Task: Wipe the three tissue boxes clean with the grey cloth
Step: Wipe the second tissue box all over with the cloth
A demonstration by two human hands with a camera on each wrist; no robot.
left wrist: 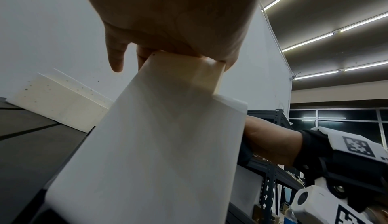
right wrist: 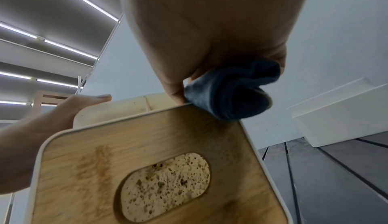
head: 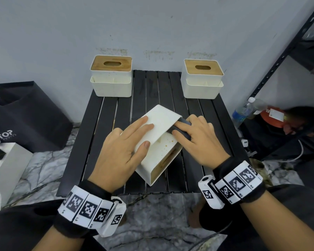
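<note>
On the black slatted table (head: 98,133) a white tissue box (head: 159,122) lies tipped on its side, its stained wooden lid (right wrist: 147,144) facing me. My left hand (head: 141,131) presses flat on its upturned side, fingers straight and thumb at the edge. My right hand (head: 178,128) grips the bunched grey cloth (head: 184,121) and holds it against the box's right edge, by the speckled side compartment. In the right wrist view the cloth (right wrist: 228,91) sits at the lid's rim. Two more tissue boxes stand upright at the back left (head: 111,77) and back right (head: 203,78).
A grey wall rises right behind the table. A black bag (head: 25,115) and a white case (head: 5,169) sit on the floor to the left. A black metal shelf (head: 279,60) stands on the right, with a water bottle (head: 243,110) and a red object (head: 272,116) beside it.
</note>
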